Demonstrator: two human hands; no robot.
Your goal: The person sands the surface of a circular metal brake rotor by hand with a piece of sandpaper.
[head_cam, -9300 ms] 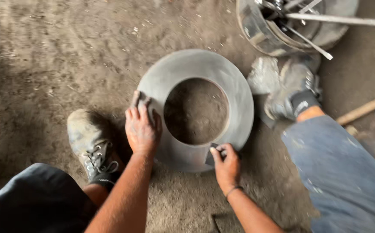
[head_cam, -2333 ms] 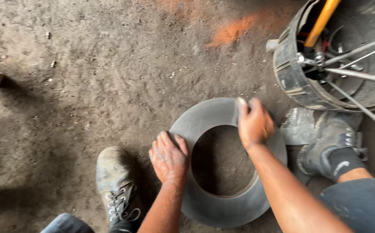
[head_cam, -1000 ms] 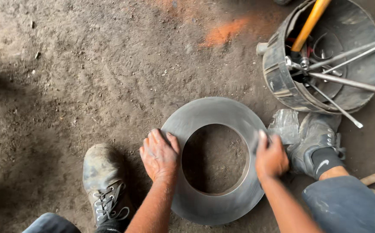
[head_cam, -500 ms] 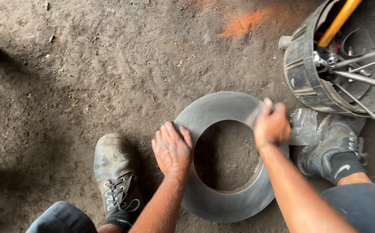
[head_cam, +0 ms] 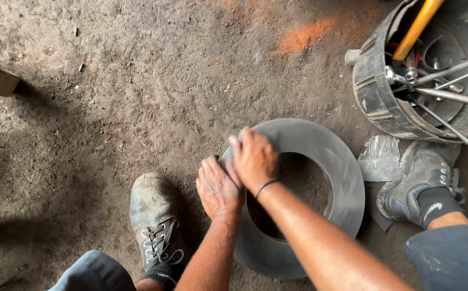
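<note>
My right hand [head_cam: 254, 157] has swung across from the ring's right side, where it was half a second ago, to the upper-left rim, just above my left. Its fingers are curled shut, blurred with motion; I cannot tell whether they pinch a small rubbing pad or nothing. My left hand [head_cam: 219, 187] has stayed flat, fingers spread, pressing the left edge of the metal ring [head_cam: 335, 172]. The ring has not shifted: it lies on the dirt floor [head_cam: 137, 97] between my 2 shoes, the left shoe [head_cam: 154, 218] near my left hand, the right shoe [head_cam: 420, 180] at the far side. I judge the rubbing has worked round to this section. A tub of tools [head_cam: 376, 97] stands beyond.
</note>
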